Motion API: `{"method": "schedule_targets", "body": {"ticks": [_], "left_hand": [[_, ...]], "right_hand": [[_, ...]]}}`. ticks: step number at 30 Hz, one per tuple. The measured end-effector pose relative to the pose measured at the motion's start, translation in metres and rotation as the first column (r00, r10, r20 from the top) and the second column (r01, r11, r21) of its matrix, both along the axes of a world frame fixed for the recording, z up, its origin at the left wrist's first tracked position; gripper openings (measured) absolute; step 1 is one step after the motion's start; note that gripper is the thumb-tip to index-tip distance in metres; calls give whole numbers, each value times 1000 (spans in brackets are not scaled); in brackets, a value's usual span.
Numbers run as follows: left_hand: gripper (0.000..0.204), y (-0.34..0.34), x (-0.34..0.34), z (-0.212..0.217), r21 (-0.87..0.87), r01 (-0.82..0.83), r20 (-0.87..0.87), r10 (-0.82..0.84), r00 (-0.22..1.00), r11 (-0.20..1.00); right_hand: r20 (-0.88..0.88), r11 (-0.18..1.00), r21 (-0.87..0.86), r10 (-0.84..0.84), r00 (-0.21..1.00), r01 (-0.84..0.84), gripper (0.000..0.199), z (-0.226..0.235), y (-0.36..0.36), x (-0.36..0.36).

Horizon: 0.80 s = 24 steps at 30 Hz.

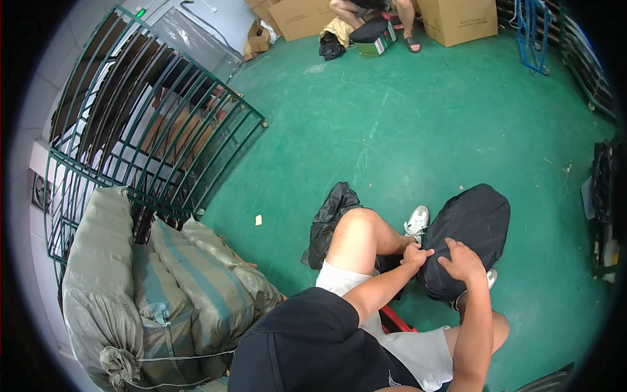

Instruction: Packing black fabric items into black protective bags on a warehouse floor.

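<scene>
Both hands rest on a bulging black fabric bag [473,228] standing on the green painted floor [405,124] between the seated person's knees. The left hand [416,254] pinches a fold of the fabric at its near edge. The right hand [462,261] lies just beside it, fingers curled and pressed onto the bag.

Colours and patterns, seated work spot on green floor

Floor [405,124] green, scuffed pale; bag [473,225] under both hands plain black; second bag [330,219] glossy black; shoe [416,221] white; shorts [418,353] white; shirt [313,346] black; sacks [189,281] grey-green with blue-grey stripes; cage rack [163,117] dark green; cartons [457,19] brown.
</scene>
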<state>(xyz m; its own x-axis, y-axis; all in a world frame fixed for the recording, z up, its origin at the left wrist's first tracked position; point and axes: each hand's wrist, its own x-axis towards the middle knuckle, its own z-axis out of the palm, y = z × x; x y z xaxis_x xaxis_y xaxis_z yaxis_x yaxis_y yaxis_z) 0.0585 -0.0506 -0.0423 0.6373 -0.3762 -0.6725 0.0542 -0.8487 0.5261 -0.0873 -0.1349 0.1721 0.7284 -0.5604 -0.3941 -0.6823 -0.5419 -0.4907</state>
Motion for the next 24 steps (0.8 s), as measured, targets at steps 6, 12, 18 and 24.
{"method": "schedule_targets", "body": {"ticks": [6, 12, 18, 24], "left_hand": [[59, 0, 24, -8, -20, -91, -6, 91, 996, 996], [46, -27, 36, 76, -460, -29, -59, 2, 998, 887], [21, -16, 157, 275, -936, -47, -126, -207, 970, 350], [30, 101, 285, 17, -492, 138, 452, 116, 885, 860]], "right_hand": [[37, 1000, 20, 12, 999, -13, 62, 15, -1, 12], [111, 999, 46, -21, 994, 16, 59, 18, -9, 10], [99, 994, 26, -112, 989, 110, 57, 23, -16, -1], [84, 998, 28, -56, 995, 54, 59, 5, -5, 0]]}}
